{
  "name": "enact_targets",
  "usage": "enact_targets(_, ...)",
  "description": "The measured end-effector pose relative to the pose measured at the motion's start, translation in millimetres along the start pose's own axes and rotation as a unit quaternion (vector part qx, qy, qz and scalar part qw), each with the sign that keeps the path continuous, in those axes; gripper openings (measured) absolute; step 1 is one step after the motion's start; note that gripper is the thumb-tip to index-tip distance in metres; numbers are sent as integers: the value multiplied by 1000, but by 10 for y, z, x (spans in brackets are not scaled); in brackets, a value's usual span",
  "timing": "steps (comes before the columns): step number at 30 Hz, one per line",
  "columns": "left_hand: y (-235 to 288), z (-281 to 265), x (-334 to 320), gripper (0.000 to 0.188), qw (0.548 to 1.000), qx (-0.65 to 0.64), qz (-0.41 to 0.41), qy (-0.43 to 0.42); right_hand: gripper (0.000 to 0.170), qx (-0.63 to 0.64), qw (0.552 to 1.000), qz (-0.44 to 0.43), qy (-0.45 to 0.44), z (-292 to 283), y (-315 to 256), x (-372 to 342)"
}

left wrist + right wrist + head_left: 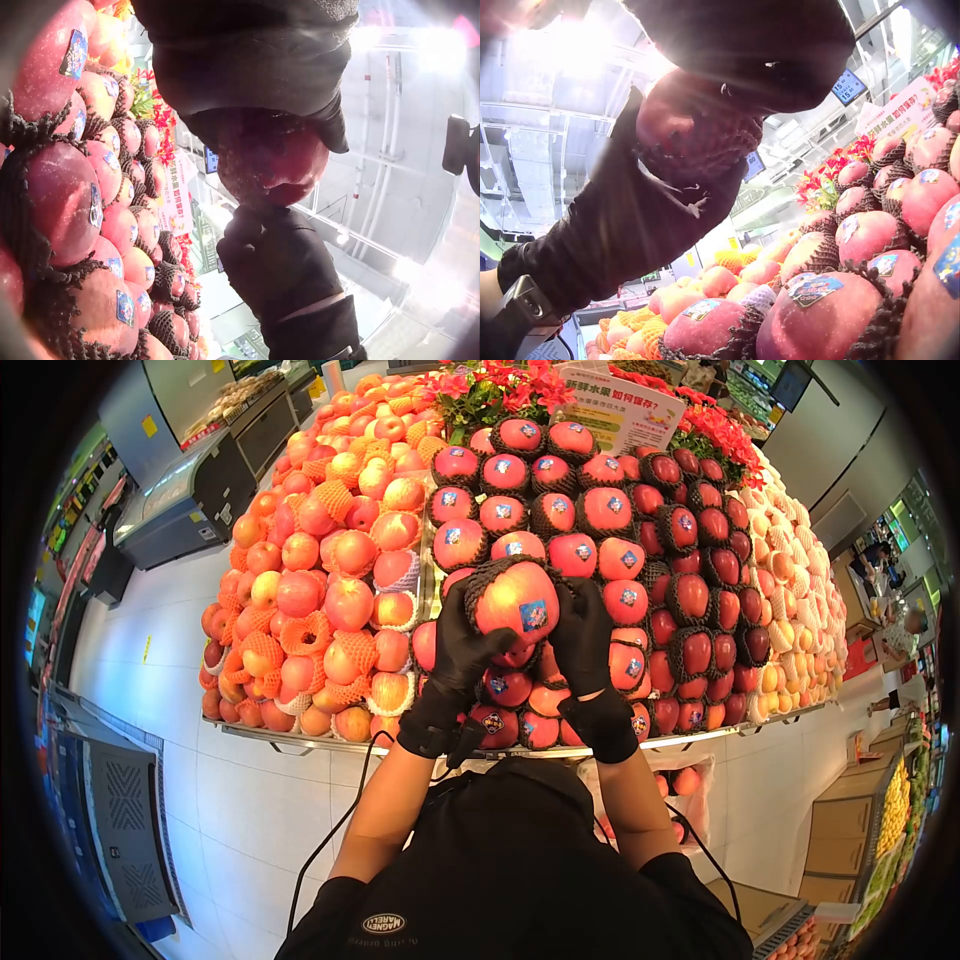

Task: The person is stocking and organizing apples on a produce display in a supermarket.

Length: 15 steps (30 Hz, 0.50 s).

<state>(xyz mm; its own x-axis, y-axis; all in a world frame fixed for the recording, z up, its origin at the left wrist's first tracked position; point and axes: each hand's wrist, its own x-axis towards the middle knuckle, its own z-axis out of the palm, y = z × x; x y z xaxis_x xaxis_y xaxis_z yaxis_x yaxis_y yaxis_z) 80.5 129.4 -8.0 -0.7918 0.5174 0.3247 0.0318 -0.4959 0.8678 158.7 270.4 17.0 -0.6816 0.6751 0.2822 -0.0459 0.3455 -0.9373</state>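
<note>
Black-gloved left grip point(459, 650) and right grip point(583, 642) clasp a round, red-yellow apple point(516, 603): black foam netting point(488, 573) on, placement outstanding.

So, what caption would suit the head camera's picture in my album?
Black-gloved left hand and right hand hold a stickered apple in dark netting above piled apples.

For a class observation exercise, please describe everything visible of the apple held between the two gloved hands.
The apple is rounded, yellowish flushed with red, its visible skin smooth and glossy. A printed blue sticker sits on the side facing the head camera. A dark mesh sleeve, foam by its look, wraps its far edge, leaving much of that side bare. It is raised above the other apples, gripped from both sides by the black-gloved left hand and right hand.
</note>
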Motion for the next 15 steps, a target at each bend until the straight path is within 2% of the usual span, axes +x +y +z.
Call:
enact_targets(4,-9,13,-39,85,999,-18,-33,24,19,-25,1000,3,12,6,-58,-6)
enact_targets(8,-299,-146,20,86,1000,-7,3,-21,20,-25,999,-8,20,3,-56,-5)
enact_targets(10,-185,-104,-47,86,1000,10,-2,-30,20,-67,994,-84,17,-10,82,35)
enact_targets(12,-239,-158,-93,82,997,-10,-63,-42,21,-56,995,-79,13,-28,124,28)
enact_targets(14,-207,-153,-117,78,990,-33,-134,-40,23,8,1000,2,7,-23,-123,-9)
enact_targets(15,-112,-113,-125,76,983,-46,-175,-32,24,4,1000,1,5,-8,-140,-17)
